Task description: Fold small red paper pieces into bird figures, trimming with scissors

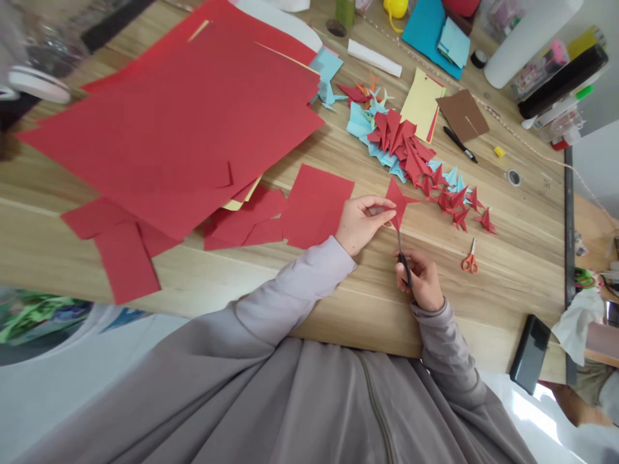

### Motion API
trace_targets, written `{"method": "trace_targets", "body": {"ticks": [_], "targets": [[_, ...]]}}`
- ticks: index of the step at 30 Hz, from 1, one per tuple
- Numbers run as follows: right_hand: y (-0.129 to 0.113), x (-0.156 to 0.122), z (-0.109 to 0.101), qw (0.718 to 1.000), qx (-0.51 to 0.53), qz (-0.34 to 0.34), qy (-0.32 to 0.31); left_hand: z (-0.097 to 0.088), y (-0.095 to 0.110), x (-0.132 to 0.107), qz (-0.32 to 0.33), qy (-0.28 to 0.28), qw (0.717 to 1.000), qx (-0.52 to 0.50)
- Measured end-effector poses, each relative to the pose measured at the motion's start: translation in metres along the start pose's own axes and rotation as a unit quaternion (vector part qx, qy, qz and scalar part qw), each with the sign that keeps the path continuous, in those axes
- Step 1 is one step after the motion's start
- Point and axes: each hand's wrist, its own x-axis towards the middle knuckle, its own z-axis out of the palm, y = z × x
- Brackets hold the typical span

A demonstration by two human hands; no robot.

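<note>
Apparently trimming folded red paper [399,201] with dark-handled scissors [405,263], near small red paper figures [486,221].
Pinching paper with left hand [360,225], grasping scissors handles with right hand [425,281]; for clean cut, better to hold paper taut and close blades slowly, away from fingertips.

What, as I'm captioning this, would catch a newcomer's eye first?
Probably the stack of red sheets, upper left. Next, the trail of folded red and blue figures, right of centre. Then, near the middle, the left hand pinching a red piece, black scissors in the right hand.
</note>
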Motion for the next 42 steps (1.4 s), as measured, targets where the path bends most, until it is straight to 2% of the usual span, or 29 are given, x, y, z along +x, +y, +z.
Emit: {"method": "trace_targets", "body": {"ticks": [23,42], "targets": [[-0.0034,0.0000,0.0006,1.000,-0.008,0.006,-0.003,-0.0006,0.0007,0.0005,-0.007,0.001,1.000,0.008],[-0.0016,-0.0005,0.0005,1.000,0.004,-0.016,-0.018,0.0005,0.0005,-0.0023,-0.016,0.003,1.000,0.006]]}}
